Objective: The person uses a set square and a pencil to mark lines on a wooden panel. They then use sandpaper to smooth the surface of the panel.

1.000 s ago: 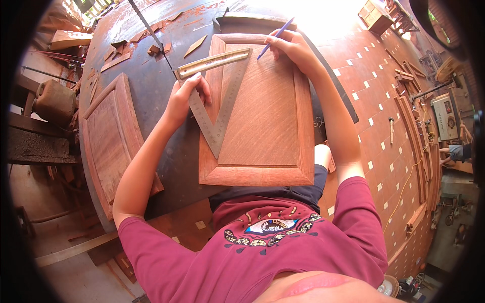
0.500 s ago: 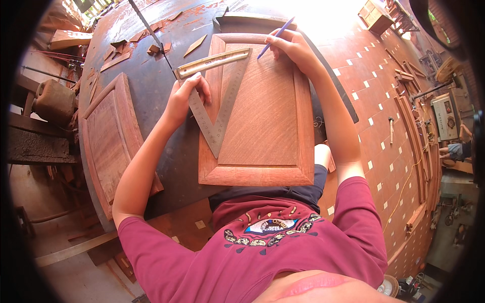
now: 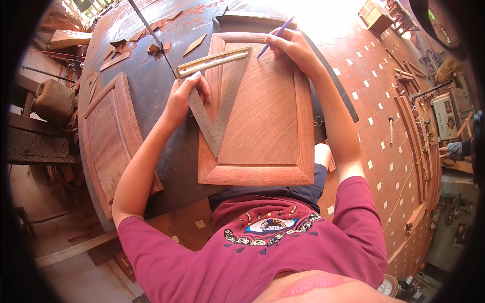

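A framed wooden panel (image 3: pixel 268 121) lies on the dark tabletop in front of me, its near edge by my lap. Across its left side rests a metal triangular set square (image 3: pixel 230 101) with a thick pale fence along the top. My left hand (image 3: pixel 188 96) is closed round the square's left corner, thumb on the fence, fingers curled near the panel's left edge. Between the thumb and fingers of my right hand (image 3: pixel 293 46) is a blue pen (image 3: pixel 275 38), tilted, its tip close to the panel's upper right part. Whether the tip touches the wood I cannot tell.
A second framed panel (image 3: pixel 111 134) lies on the table's left side. Wood offcuts (image 3: pixel 151 49) are scattered at the far left, near a thin dark rod (image 3: pixel 151 33). On the tiled floor to the right are a hammer (image 3: pixel 391 130) and long wooden strips (image 3: pixel 414 146).
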The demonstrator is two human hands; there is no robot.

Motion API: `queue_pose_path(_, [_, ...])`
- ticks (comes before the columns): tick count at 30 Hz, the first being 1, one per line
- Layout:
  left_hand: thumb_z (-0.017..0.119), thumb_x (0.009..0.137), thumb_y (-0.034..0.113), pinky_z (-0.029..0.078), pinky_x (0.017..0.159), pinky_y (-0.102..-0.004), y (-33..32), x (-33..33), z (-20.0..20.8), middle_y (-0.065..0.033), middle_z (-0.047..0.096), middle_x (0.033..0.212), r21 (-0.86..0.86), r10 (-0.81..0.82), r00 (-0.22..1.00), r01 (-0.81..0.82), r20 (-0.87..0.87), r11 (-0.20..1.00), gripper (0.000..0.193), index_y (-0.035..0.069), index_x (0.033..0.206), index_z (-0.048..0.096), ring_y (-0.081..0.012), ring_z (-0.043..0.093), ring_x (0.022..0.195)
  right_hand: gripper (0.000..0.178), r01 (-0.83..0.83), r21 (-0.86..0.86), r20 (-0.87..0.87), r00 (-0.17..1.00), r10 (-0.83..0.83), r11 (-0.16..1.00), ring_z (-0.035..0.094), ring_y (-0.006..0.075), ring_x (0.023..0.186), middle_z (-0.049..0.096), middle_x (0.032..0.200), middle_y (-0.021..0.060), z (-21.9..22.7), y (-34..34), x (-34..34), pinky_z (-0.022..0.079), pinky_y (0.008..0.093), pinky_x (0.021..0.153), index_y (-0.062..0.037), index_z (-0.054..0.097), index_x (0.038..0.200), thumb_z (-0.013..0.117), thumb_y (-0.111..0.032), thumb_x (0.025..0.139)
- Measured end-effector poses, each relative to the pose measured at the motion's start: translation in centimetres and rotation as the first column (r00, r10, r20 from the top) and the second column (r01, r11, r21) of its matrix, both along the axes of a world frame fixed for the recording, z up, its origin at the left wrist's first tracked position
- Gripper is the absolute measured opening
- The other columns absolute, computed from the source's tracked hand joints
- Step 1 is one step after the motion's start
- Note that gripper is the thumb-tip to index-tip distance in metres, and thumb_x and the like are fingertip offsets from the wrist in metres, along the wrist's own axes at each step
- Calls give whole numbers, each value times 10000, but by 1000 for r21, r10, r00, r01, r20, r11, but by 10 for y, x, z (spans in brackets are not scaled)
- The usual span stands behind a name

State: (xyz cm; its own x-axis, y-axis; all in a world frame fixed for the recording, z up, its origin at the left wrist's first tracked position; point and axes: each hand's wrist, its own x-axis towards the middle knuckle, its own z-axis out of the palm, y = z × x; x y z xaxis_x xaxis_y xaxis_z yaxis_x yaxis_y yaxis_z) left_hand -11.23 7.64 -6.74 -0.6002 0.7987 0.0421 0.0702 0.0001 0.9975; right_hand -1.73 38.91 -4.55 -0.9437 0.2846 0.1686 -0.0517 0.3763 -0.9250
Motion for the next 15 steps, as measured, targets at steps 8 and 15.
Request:
queue_pose_path(8, [392, 1031, 344, 388, 581, -250, 1, 1, 0, -84, 608, 681, 6, 2, 1000, -3, 2, 1000, 463, 48, 731, 585, -119, 517, 606, 237, -14, -31, -8, 1000, 14, 999, 583, 87, 682, 607, 702, 12, -4, 4, -2, 495, 259, 701, -16, 683, 999, 630, -247, 988])
queue_pose_path(15, [395, 1029, 346, 389, 576, -251, 1, 0, 1, -84, 609, 681, 6, -1, 1000, 1, -14, 1000, 464, 49, 727, 586, -121, 519, 600, 282, -26, -28, 3, 1000, 26, 999, 606, 99, 717, 642, 776, 23, -5, 6, -2, 488, 263, 682, -18, 684, 1076, 646, -276, 968])
